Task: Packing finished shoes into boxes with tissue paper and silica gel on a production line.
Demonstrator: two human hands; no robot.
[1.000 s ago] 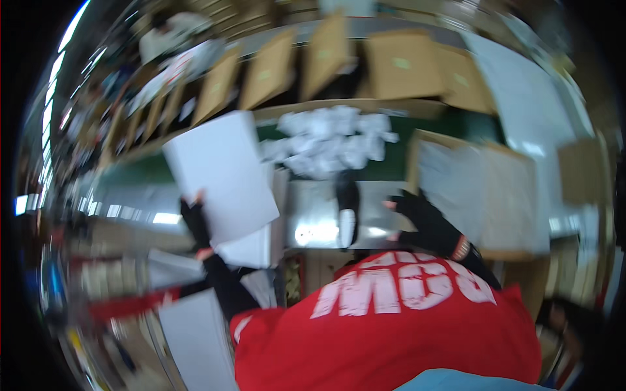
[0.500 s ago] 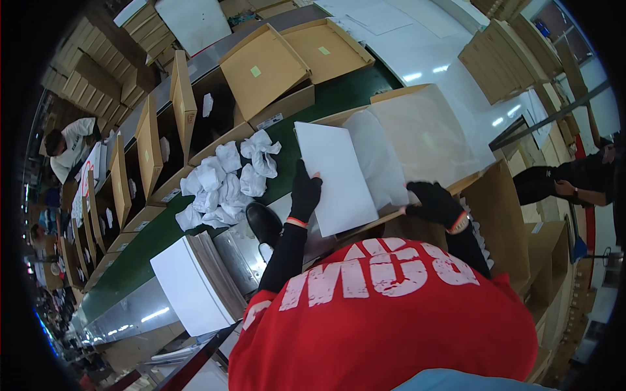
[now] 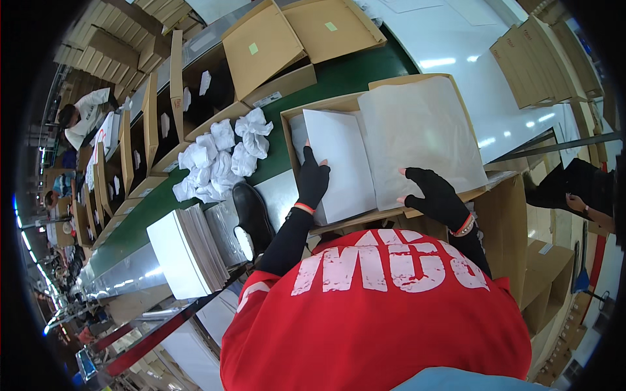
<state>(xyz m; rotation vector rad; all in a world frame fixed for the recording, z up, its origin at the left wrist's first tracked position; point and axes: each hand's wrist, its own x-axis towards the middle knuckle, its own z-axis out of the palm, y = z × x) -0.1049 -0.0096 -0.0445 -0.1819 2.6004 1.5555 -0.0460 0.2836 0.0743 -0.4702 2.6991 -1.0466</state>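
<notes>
An open cardboard box (image 3: pixel 297 107) lies in front of me with tissue paper (image 3: pixel 417 130) folded out over its right side. A white card sheet (image 3: pixel 339 166) rests inside the box's left part, slightly tilted. My left hand (image 3: pixel 314 181), in a black fingerless glove, grips the left edge of this sheet, thumb on top. My right hand (image 3: pixel 435 195), gloved alike, is open over the near edge of the tissue paper, thumb and fingers apart, holding nothing. Beside my left forearm stands a black boot (image 3: pixel 251 215) with a pale sole.
Crumpled white paper wads (image 3: pixel 218 156) lie on the green belt (image 3: pixel 352 78). A stack of white card sheets (image 3: pixel 186 254) is at near left. Open boxes (image 3: pixel 261 39) line the far side. Two people (image 3: pixel 85 117) (image 3: pixel 574 189) are at the far left and right edge.
The white card sheet has moved down into the box, with my left hand on its edge. My right hand has opened, and the tissue paper lies flatter. My view has shifted slightly.
</notes>
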